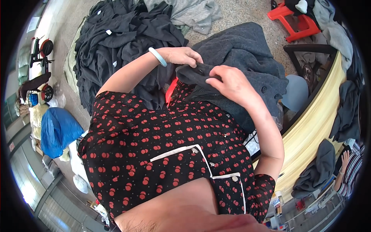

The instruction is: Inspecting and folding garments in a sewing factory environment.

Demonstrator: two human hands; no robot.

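A speckled grey floor (247, 13) lies under daylight. A big heap of dark garments (116, 34) covers much of it, with a grey cloth (193, 13) beyond. A red plastic stool (295, 23) stands at the far right near a pale yellow desk (317, 120). A blue sack (58, 131) sits at left.

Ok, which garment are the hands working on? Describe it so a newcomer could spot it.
Start at the big black clothes pile at the top left. Right of it lies a dark grey coat, with the left hand and right hand gripping its near edge. It is charcoal and buttoned, unlike the black heap.
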